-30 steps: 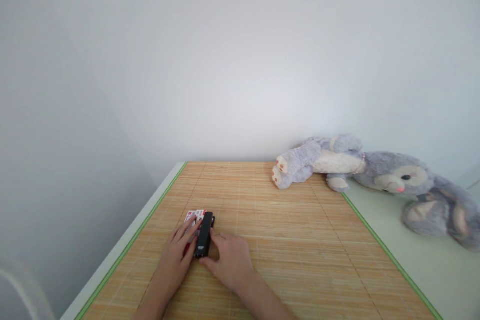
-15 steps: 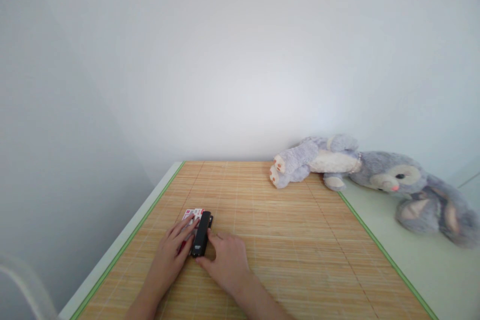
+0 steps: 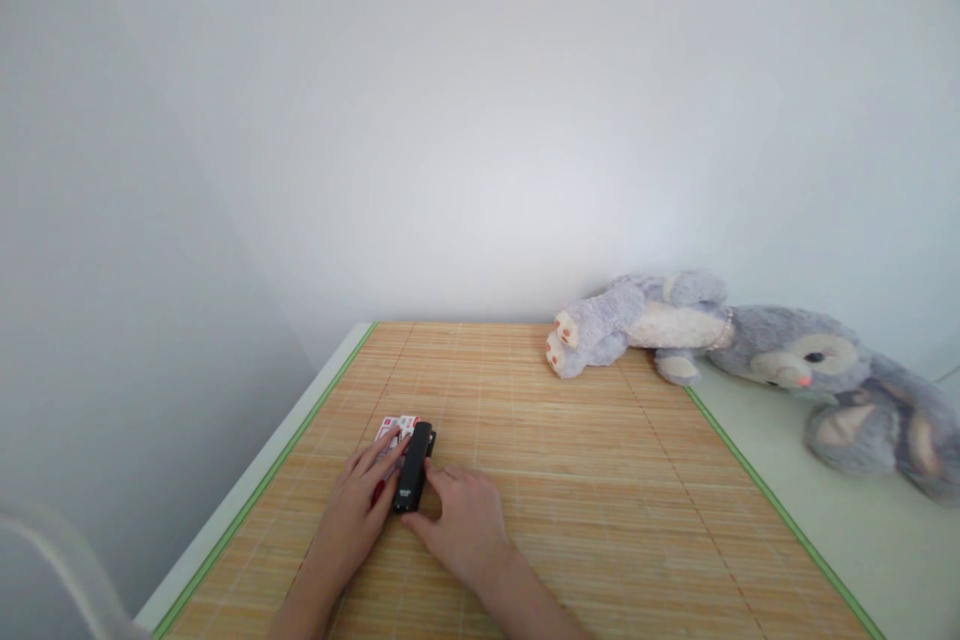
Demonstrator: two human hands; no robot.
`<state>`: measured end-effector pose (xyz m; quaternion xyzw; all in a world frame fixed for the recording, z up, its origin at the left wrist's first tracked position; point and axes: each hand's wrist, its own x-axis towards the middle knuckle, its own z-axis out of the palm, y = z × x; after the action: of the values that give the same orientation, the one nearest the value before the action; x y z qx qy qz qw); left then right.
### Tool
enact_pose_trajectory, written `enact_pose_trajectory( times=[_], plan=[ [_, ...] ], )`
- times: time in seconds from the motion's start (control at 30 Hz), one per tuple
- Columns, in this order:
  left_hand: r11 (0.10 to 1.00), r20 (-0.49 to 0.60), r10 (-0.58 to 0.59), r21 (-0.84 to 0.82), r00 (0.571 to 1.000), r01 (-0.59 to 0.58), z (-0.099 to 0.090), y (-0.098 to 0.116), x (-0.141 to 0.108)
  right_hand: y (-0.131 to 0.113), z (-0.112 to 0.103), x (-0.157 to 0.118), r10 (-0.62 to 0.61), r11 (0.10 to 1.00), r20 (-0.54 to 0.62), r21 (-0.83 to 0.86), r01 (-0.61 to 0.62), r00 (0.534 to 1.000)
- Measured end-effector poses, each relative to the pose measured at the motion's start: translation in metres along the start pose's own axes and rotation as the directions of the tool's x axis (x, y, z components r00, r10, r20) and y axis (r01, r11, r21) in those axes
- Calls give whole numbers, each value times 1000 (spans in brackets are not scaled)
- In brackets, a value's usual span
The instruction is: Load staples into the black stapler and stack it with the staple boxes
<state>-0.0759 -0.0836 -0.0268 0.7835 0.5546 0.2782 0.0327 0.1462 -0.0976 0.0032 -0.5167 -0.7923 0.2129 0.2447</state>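
Observation:
A black stapler lies lengthwise on the bamboo mat, its far end pointing away from me. Close against its left side sit small white-and-red packets, partly covered by fingers. My left hand rests over these packets with its fingers stretched out and a little apart, fingertips close to the stapler's left edge. A bit of dark red shows between those fingers, too covered to name. My right hand is at the stapler's right side, thumb at its near end and index finger along its edge.
The bamboo mat with green edging covers the pale table. A grey plush rabbit lies on its side at the back right, partly on the mat. A white wall rises behind. A pale curved bar shows at lower left.
The whole view has shifted slightly, so everything sits a little further right in the picture. Both hands keep nearly the same place around the stapler and packets.

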Motion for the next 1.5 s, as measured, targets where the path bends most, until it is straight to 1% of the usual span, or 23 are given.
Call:
enact_pose_trajectory(
  times=[0.17, 0.3, 0.37, 0.43, 0.47, 0.53, 0.57, 0.6, 0.63, 0.67, 0.7, 0.73, 0.77, 0.83, 0.9, 1.0, 1.23, 1.33, 1.43, 1.5],
  plan=[
    [999, -15, -14, -30, 1000, 14, 2, 3, 1, 0, -2, 0, 1, 1000, 7, 19, -1, 1000],
    [999, -52, 0, -44, 999, -3, 3, -1, 2, -1, -3, -2, 6, 999, 7, 44, -7, 1000],
    [999, -91, 6, -48, 996, -10, -1, -2, 1, 0, -7, -9, -2, 997, -7, 71, 3, 1000],
    [999, -165, -14, -47, 986, 6, -8, 5, -1, 6, -16, -21, -1, 995, -22, 103, 3, 1000],
    [999, -212, -30, -46, 977, 21, -12, 12, -3, 11, -22, -28, 9, 994, -30, 110, -5, 1000],
    [997, -292, -64, -59, 954, 48, -13, 38, -6, 28, -37, -44, 43, 996, -56, 84, -39, 997],
    [996, -303, -76, -76, 950, 55, -11, 55, -7, 39, -46, -52, 53, 998, -78, 43, -49, 996],
    [993, -289, -79, -105, 954, 51, -6, 74, -7, 51, -54, -60, 60, 998, -104, -8, -62, 993],
    [992, -225, -52, -126, 973, 24, 0, 95, -6, 63, -63, -67, 71, 995, -127, -65, -80, 989],
    [991, -114, 5, -134, 993, -20, 9, 114, -4, 76, -71, -73, 86, 987, -145, -125, -105, 986],
    [990, -22, 57, -125, 998, -59, 19, 133, -2, 88, -78, -78, 107, 973, -155, -184, -136, 982],
    [991, 47, 85, -108, 995, -80, 29, 148, 2, 99, -84, -82, 139, 955, -166, -239, -176, 976],
    [992, 100, 103, -84, 990, -95, 40, 161, 6, 109, -88, -85, 172, 932, -174, -289, -217, 970],
    [996, 150, 92, -6, 984, -92, 59, 175, 13, 122, -92, -89, 234, 884, -190, -367, -290, 954],
    [995, 148, 37, 85, 988, -50, 73, 180, 18, 128, -91, -90, 267, 846, -198, -420, -328, 943],
    [984, 123, -16, 180, 992, -6, 84, 179, 21, 126, -87, -90, 284, 815, -204, -463, -348, 937],
    [975, 126, 13, 218, 992, -41, 83, 179, 20, 120, -87, -90, 276, 825, -133, -475, -305, 952],
    [974, 129, 21, 221, 991, -49, 83, 178, 21, 120, -87, -89, 280, 821, -134, -480, -309, 951],
    [974, 136, 3, 225, 991, -34, 83, 176, 23, 119, -87, -87, 288, 814, -139, -485, -318, 948],
    [971, 122, -23, 238, 992, -6, 84, 176, 24, 118, -86, -87, 298, 810, -142, -485, -329, 944]
  ],
)
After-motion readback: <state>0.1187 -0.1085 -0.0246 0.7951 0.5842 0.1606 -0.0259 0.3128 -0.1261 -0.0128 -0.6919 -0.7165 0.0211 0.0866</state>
